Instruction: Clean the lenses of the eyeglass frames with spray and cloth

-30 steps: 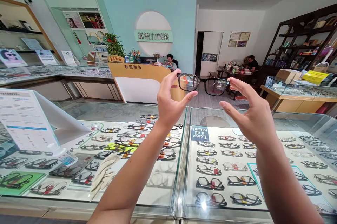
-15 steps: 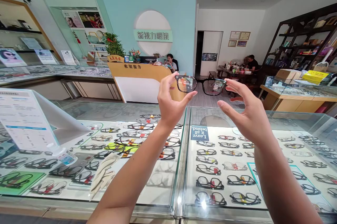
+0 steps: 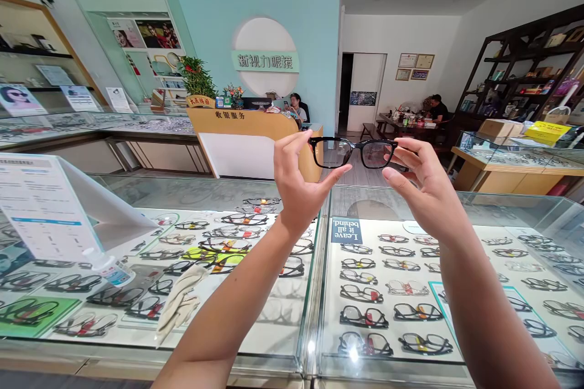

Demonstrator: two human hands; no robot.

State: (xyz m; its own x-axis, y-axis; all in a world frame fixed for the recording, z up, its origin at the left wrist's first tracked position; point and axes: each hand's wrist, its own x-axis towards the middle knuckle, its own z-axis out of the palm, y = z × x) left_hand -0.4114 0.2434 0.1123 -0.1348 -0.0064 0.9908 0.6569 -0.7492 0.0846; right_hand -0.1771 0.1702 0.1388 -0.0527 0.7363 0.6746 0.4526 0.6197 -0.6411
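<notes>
I hold a pair of black-framed glasses [image 3: 353, 153] up at arm's length over a glass display counter [image 3: 314, 237]. My left hand [image 3: 296, 185] pinches the frame's left end between thumb and fingers. My right hand [image 3: 422, 185] grips the right end, fingers curled on the rim. The lenses face me and sit level. Under the counter glass lie several rows of spectacle frames [image 3: 365, 294].
A tilted printed sign [image 3: 43, 209] stands at the left on the counter, with a small bottle [image 3: 109, 270] and a pale cloth [image 3: 180, 304] near it. Beyond are a reception desk [image 3: 241, 139] with a seated person [image 3: 296, 108], another person at a table [image 3: 435, 110], and dark shelves [image 3: 524, 72].
The glasses have turned from a tilt to level and shifted slightly lower. My right hand has closed from spread fingers onto the frame's right end. My left hand keeps its pinch.
</notes>
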